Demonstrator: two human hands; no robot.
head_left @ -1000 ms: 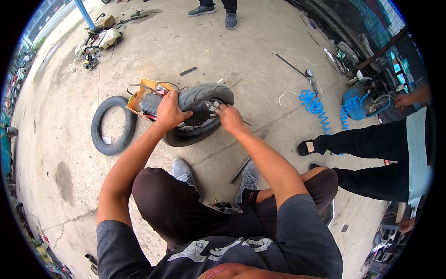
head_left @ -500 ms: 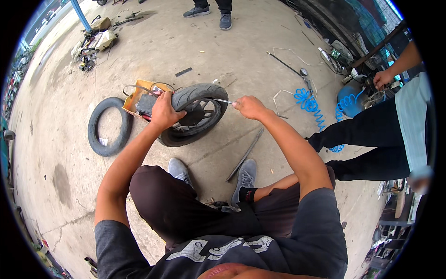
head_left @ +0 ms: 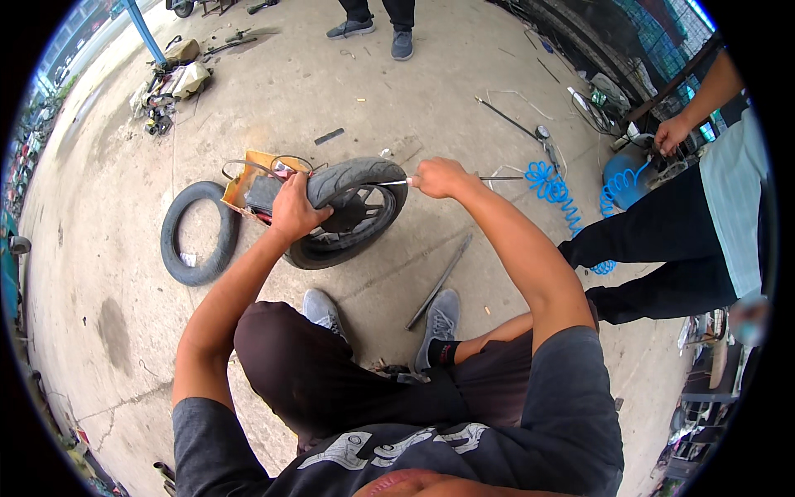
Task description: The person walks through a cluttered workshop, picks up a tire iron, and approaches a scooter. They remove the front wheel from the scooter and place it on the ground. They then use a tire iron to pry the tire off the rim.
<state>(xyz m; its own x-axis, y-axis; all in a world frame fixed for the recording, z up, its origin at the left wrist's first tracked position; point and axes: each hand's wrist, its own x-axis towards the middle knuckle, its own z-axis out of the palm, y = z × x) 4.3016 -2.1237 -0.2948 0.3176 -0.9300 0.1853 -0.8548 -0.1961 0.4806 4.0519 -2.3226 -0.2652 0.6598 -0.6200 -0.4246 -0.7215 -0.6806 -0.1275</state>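
Note:
A black motorcycle tire [head_left: 352, 171] on a dark spoked rim [head_left: 358, 212] stands tilted on the concrete in front of my feet. My left hand [head_left: 296, 209] is closed over the tire's left edge, thumb toward the rim. In my right hand [head_left: 441, 178], fingers wrapped round it, is a thin metal tire lever [head_left: 501, 178]. Its left end reaches the tire's upper right edge; whether the tip sits under the bead is hidden. The other end sticks out to the right.
An inner tube [head_left: 172, 236] lies left of a yellow box [head_left: 235, 195] of parts. Near my right shoe is a long flat bar [head_left: 439, 282]. A coiled blue air hose [head_left: 551, 184] and pressure gauge [head_left: 542, 132] lie at right, beside a standing person [head_left: 662, 232]. Another person's shoes [head_left: 402, 45] are ahead.
My right hand has risen slightly and turned, and the lever now shows on both sides of it. My left hand keeps its place on the tire.

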